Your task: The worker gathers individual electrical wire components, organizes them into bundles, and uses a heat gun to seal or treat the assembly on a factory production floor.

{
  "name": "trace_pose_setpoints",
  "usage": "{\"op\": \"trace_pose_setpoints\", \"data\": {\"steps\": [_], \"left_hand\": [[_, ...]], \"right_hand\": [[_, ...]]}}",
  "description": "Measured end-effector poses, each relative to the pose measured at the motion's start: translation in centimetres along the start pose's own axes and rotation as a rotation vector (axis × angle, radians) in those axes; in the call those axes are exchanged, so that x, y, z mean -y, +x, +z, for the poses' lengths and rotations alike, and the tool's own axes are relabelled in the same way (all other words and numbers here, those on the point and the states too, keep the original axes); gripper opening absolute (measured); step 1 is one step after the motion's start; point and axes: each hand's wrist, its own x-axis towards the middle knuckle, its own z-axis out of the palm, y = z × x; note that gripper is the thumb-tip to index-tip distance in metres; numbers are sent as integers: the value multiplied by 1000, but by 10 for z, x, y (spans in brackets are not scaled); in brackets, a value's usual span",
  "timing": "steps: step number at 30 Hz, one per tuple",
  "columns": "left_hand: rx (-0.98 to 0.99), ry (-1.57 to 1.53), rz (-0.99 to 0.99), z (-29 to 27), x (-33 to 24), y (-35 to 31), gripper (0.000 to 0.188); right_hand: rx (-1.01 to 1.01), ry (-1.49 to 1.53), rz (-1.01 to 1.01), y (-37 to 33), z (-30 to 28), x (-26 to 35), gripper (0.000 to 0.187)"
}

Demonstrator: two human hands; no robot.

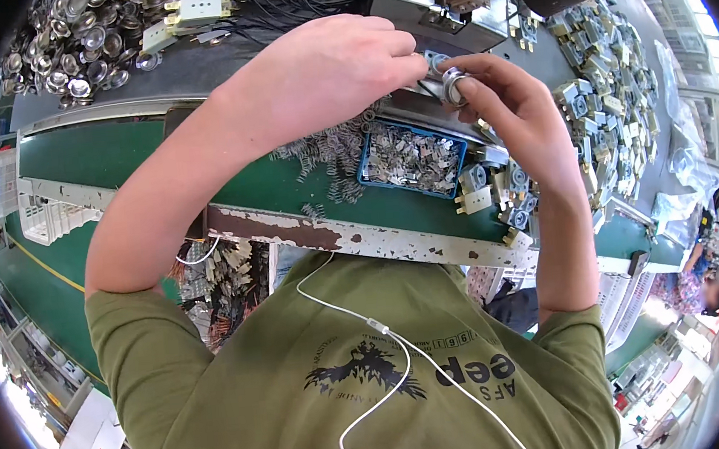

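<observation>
Pinching 1 round silvery metal cap at 1 o'clock from centre, the right hand apparently grips its edge to leave 1 side free. The left hand, fingers curled, sits at 10 o'clock from the cap; whether it pinches anything cannot be told. At 7 o'clock, 1 blue tray presumably keeps small metal clips from scattering.

The right hand held a round, silvery metal part between thumb and fingers, while the left hand was just beside it, its fingertips partly hidden. Nearer the body, a blue rectangular tray of small metal pieces sat on the green surface, beside loose silvery coil springs. Domed silvery metal cups lay heaped at upper left.
</observation>
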Motion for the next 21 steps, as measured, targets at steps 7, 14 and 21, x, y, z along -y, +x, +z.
{"op": "trace_pose_setpoints", "data": {"steps": [7, 14, 21], "left_hand": [[-96, -38, -100, 6, -7, 8, 25], [-76, 9, 22, 14, -2, 7, 29], [95, -80, -35, 7, -12, -1, 27]], "right_hand": [[-368, 14, -239, -18, 27, -12, 38], [56, -81, -45, -5, -1, -11, 36], [-247, -212, -176, -15, 0, -30, 34]]}}
